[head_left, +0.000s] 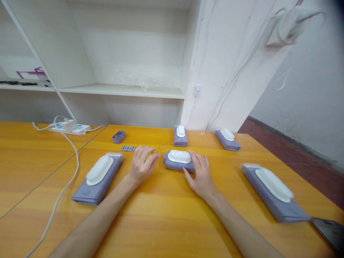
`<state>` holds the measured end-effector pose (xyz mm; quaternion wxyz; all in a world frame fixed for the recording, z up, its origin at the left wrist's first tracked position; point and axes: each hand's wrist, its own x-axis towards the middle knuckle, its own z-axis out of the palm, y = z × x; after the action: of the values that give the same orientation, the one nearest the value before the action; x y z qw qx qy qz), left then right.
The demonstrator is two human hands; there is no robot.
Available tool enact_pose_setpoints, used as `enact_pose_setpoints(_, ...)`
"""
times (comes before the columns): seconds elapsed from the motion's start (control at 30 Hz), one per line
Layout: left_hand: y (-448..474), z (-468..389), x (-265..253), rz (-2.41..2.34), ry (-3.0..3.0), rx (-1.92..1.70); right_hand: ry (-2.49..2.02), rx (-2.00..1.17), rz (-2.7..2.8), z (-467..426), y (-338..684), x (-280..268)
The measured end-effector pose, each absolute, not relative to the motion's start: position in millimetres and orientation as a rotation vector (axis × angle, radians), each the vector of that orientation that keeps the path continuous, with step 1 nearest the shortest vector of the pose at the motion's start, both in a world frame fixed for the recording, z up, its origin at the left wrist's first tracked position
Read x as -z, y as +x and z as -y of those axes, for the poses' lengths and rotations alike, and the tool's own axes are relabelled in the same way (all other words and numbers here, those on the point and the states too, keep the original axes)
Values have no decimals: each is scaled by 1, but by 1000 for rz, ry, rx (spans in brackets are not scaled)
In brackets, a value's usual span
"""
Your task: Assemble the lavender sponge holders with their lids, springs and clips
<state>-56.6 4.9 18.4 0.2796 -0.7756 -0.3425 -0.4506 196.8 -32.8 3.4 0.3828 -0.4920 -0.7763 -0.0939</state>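
Note:
My left hand (142,164) is closed in a pinch on one end of a thin metal coil spring (162,147), which stretches off to the right above the table. Just right of it lies a purple-grey box-shaped part (176,166) with a white oval brush (179,156) on top, bristles up. My right hand (201,175) grips the right end of this part, thumb at the near side and fingers at the far side. A small tab juts from the part's left end. Beyond my left hand are a flat purple plate (128,148) and a purple ring-shaped piece (118,137).
Similar purple parts with white ovals lie at left (98,179), at the back (181,136), back right (228,139) and right (274,191). A power strip (71,128) and white cable (76,154) are on the left. A dark flat object (329,231) lies at the right edge.

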Motion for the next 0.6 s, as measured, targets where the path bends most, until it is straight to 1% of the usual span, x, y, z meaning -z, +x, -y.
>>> enact_pose_setpoints(0.13, -29, 19, -28, 510, -2276, 1191, -1138, 356, 1889, 30, 198, -4)
enact_pose_setpoints(0.27, -5, 37, -34, 256, -2397, 1119, -1190, 392, 1873, 30, 201, -6)
enact_pose_setpoints(0.47, -3, 40, -26, 222, -2503, 1050, -1249, 373, 1830, 31, 202, -6)
enact_pose_setpoints(0.53, -11, 34, -22, 357, -2523, 1063, -1248, 374, 1796, 30, 202, -4)
enact_pose_setpoints(0.6, -20, 25, -19, 656, -2485, 1075, -1244, 372, 1775, 28, 202, -3)
